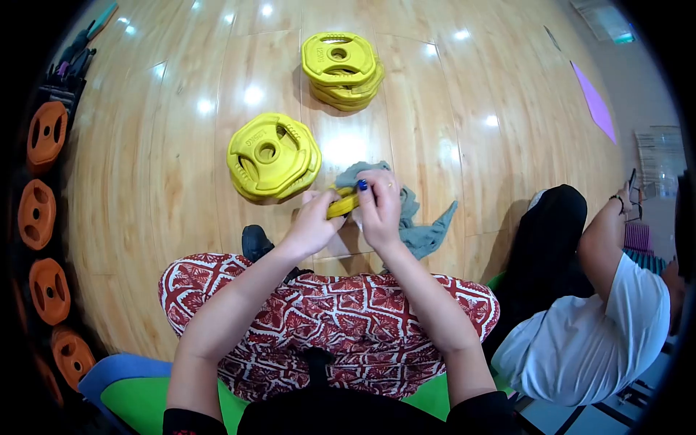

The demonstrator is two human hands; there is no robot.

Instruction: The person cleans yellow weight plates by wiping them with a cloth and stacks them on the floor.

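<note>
A yellow weight plate (342,204) is tilted nearly edge-on between my hands, in front of my lap. My left hand (313,223) grips it from the left, fingers closed around its edge. On the other side, my right hand (380,206) is closed, its thumb with dark blue nail polish pressed near the rim. A grey-green cloth (426,235) is bunched in and around this right hand, and its loose end hangs to the right. Much of the plate is hidden by my fingers.
Two stacks of yellow plates stand on the wooden floor: a nearer stack (267,148) and a farther stack (338,59). Orange plates (49,290) line a rack at left. A person in a white shirt (587,348) sits close on my right. A purple mat (594,105) lies beyond.
</note>
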